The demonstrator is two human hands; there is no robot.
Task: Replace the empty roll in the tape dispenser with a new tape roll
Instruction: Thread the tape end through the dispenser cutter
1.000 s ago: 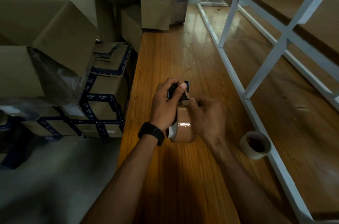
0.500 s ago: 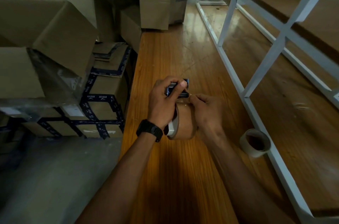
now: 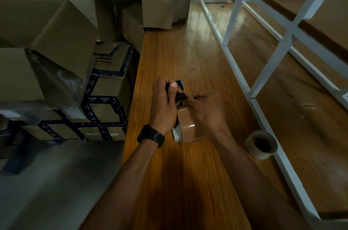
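Both hands have come slightly farther up the desk than a second ago, and the left thumb now presses on the front of the tape dispenser, near its toothed edge. Left hand is closed around the dispenser body, holding it above the desk. Right hand is pinched narrow on what looks like the loose tape end at the dispenser's front; the exact contact is too dark to tell. The new tape roll, brown, already sits in the dispenser, just under the hands. Judgement: the swap itself looks done, and the step in hand is threading the tape end forward to the cutter.

Counts: one dispenser, one brown roll, one empty roll lying on the desk at right, against the foot of the white shelf frame, well apart from the hands. Two hands, one black wristwatch on the left wrist. Cardboard boxes are stacked at left, too many and too overlapped to count.
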